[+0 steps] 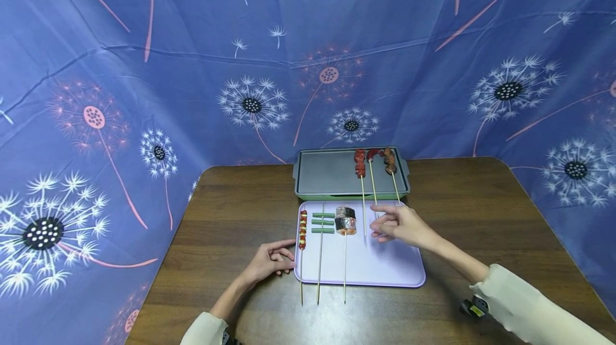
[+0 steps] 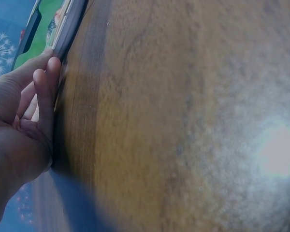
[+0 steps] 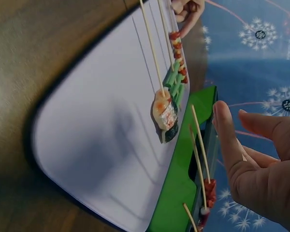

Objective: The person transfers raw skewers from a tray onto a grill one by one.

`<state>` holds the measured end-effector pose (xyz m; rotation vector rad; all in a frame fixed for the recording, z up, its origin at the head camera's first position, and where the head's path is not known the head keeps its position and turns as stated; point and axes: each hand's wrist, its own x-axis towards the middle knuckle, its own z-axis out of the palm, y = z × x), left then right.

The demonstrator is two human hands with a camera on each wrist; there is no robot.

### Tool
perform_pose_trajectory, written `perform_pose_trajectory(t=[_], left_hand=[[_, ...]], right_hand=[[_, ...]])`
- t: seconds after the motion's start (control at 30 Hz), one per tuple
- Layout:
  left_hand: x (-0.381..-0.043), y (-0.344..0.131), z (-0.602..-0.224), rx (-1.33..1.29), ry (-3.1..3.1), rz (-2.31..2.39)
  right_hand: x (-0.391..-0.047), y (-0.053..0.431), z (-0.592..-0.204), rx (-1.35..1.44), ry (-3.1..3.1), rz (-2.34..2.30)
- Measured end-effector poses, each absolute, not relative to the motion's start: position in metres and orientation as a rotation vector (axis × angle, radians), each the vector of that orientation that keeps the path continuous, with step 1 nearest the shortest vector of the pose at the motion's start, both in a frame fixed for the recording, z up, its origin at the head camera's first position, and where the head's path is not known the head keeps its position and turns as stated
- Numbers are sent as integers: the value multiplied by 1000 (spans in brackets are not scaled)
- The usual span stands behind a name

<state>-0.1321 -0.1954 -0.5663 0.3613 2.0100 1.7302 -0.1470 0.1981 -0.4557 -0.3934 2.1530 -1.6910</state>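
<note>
Six skewers, split three and three across the tray's far edge

The landmark is the pale lilac rectangular tray with rounded corners, on the brown wood-grain table. Just beyond its far edge stands the grey flat grill plate with a green front.

By count, the work looks half through. Over the grill plate, beyond the tray's right half, are the skewer of bright red chunks, the skewer with a dark red curved piece and the skewer of browned lumps; the bright red one's stick reaches back above the tray. Three others lie on the tray's left half, their sticks passing its near edge: from the left, the skewer of small red and pale beads, the skewer crossed by three green stalks and the skewer of silver-and-dark-skinned fish. Whether the grill side counts as done or as left, the pictures cannot settle.

The right hand is above the tray's far right part, thumb and forefinger extended and apart, gripping nothing, close to the sticks. The left hand touches the tray's left edge, forefinger straight, grasping no skewer.
</note>
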Motion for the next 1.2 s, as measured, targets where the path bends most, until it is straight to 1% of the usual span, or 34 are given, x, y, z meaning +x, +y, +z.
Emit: perform_pose_trajectory(t=[0.27,0.47,0.57,0.9,1.2], left_hand=[[-133,-195,-569,366,2014,1727],[-133,-195,-571,370,2004,1744],[-133,-196,-571,372,2001,1748],[-135,-195,-569,360,2027,1721],[-133,-196,-571,361,2022,1736]], right_hand=[[-116,208,-459,-480,2090,-1724],[-98,214,-470,-601,2006,-1781],[-89,212,-479,-612,1915,-1835],[-65,186,-519,-435,1810,-1894],[-55,167,-539,-220,1720,-1927]])
